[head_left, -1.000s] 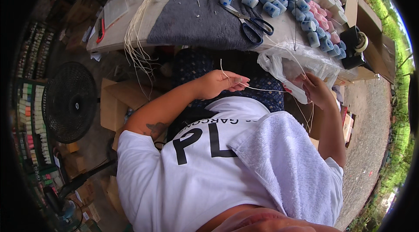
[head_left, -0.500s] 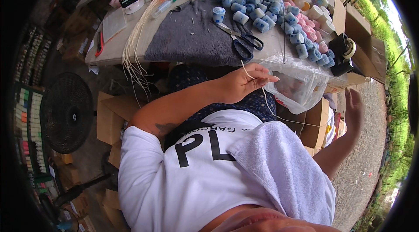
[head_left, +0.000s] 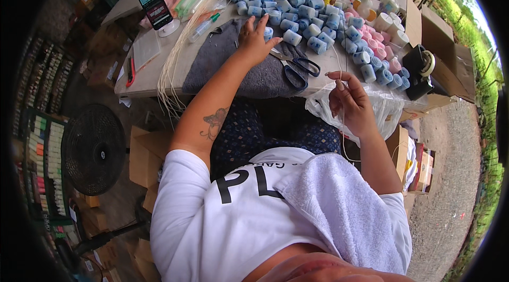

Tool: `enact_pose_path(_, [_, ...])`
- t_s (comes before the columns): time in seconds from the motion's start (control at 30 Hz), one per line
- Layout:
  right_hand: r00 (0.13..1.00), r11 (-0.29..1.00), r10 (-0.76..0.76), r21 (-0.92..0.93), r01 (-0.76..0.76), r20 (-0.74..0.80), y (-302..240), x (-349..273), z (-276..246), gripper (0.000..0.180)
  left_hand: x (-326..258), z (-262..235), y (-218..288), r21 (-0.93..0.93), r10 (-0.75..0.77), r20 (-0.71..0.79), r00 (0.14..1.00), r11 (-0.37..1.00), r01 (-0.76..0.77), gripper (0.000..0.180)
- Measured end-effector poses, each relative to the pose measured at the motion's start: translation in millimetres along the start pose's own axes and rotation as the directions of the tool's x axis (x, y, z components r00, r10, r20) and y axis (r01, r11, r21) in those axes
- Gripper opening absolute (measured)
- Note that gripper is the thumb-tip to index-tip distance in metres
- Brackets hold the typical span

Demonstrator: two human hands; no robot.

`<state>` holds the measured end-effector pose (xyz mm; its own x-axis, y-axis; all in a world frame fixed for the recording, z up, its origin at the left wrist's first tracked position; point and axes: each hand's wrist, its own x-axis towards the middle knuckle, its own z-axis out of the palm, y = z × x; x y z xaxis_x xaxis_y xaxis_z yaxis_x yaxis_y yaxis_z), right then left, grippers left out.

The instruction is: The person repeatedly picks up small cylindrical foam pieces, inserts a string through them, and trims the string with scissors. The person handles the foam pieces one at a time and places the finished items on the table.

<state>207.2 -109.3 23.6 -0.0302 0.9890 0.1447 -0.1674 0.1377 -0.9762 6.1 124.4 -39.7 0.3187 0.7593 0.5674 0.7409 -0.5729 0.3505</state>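
A thin white cord (head_left: 343,123) runs through my right hand (head_left: 351,100), pinched between thumb and forefinger at the pale table's (head_left: 146,85) near right edge. Farther left, my left hand (head_left: 254,43) spreads beside a small blue-and-white cylinder (head_left: 269,33), contact unclear, over a dark grey cloth towel (head_left: 207,60), near blue-handled metal scissors (head_left: 289,60).

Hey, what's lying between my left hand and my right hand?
In the head view, dark-blue-handled metal scissors lie between your left hand and right hand, partly on the dark grey fabric cloth.
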Motion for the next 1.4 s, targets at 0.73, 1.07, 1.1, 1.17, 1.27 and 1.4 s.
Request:
enact_pose_path(0.73, [0.996, 0.937, -0.066, -0.339, 0.083, 0.059, 11, 7, 37, 0.019, -92, -83, 71, -0.956, -0.125, 0.132, 0.983, 0.245, 0.159, 0.042])
enact_pose_path(1.07, [0.909, 0.665, -0.39, -0.639, 0.386, 0.144, 5, 7, 39, 0.017, -93, -91, 77, -0.738, -0.055, 0.534, 0.844, -0.518, 0.433, 0.031])
enact_pose_path(1.1, [0.909, 0.659, -0.389, -0.643, 0.39, 0.153, 6, 6, 40, 0.017, -94, -90, 78, -0.735, -0.055, 0.54, 0.84, -0.518, 0.438, 0.033])
enact_pose_path(1.17, [0.906, 0.644, -0.396, -0.658, 0.391, 0.15, 6, 6, 43, 0.016, -96, -89, 79, -0.729, -0.055, 0.552, 0.832, -0.518, 0.449, 0.037])
enact_pose_path(1.27, [0.898, 0.625, -0.421, -0.677, 0.389, 0.128, 7, 9, 45, 0.016, -100, -89, 84, -0.701, -0.017, 0.551, 0.835, -0.553, 0.451, 0.039])
enact_pose_path(1.4, [0.895, 0.624, -0.424, -0.672, 0.398, 0.136, 9, 10, 45, 0.016, -101, -87, 85, -0.695, -0.002, 0.545, 0.839, -0.561, 0.45, 0.038])
